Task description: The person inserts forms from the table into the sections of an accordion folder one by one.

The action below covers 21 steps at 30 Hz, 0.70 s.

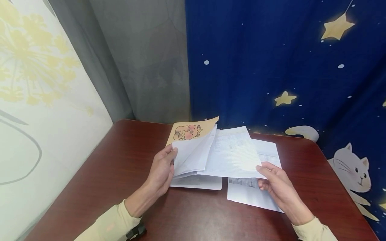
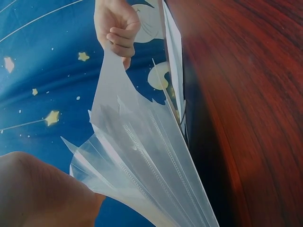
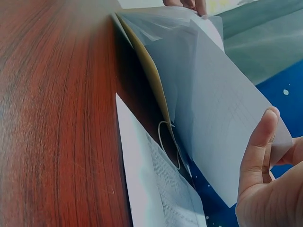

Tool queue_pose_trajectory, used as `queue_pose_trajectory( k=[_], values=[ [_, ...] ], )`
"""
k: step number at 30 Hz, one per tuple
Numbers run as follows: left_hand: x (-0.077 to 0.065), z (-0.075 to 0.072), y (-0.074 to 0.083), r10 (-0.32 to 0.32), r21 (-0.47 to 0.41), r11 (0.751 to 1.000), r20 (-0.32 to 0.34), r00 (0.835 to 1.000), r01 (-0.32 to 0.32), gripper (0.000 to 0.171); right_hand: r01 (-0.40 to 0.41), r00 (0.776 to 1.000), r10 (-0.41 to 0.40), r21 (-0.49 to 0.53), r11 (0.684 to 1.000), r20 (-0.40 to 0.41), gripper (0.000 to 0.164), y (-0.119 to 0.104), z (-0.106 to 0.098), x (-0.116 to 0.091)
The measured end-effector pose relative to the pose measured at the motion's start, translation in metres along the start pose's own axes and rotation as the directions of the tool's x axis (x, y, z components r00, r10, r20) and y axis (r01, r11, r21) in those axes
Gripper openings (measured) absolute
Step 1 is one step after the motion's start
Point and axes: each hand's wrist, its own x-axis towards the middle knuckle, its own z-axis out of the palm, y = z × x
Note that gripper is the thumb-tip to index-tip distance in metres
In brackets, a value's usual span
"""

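Observation:
My left hand (image 1: 159,170) holds the left side of a document folder (image 1: 184,130), thumb on top. Its tan cover carries a cartoon animal, and clear plastic pockets (image 2: 147,151) fan out inside it. With thumb and fingers, my right hand (image 1: 277,184) pinches the right edge of a printed sheet of paper (image 1: 232,154). The sheet's left part lies among the pockets and its right part sticks out of the folder. Beneath it on the table lies more printed paper (image 1: 244,195), partly covered by the held sheet and my right hand.
The dark red wooden table (image 1: 120,154) has rounded far corners. A thin elastic loop (image 3: 161,142) hangs at the folder's edge. Behind the table hang a grey curtain (image 1: 150,67) and a blue star-patterned curtain (image 1: 241,67). A white patterned surface (image 1: 45,134) stands at the left.

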Motion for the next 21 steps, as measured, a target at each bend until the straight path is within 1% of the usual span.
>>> queue_pose_trajectory(
  k=[4,8,15,21],
  values=[
    [0.001,0.000,-0.001,-0.002,0.004,1.000,0.002,1.000,0.002,0.047,0.000,1.000,0.000,-0.018,1.000,0.011,0.029,0.001,0.003,0.003],
    [0.001,0.000,0.000,-0.003,0.008,1.000,0.004,1.000,0.003,0.047,-0.006,1.000,0.006,-0.020,1.000,0.001,0.031,0.001,0.006,0.006],
    [0.001,0.000,0.000,-0.002,-0.001,1.000,0.006,1.000,0.002,0.046,-0.015,1.000,0.014,-0.062,0.998,-0.022,0.043,0.000,0.014,0.012],
    [0.001,0.000,0.000,0.001,-0.002,1.000,0.003,1.000,-0.001,0.046,-0.025,1.000,0.023,-0.100,0.995,-0.021,0.039,0.001,0.024,0.015]
  ],
)
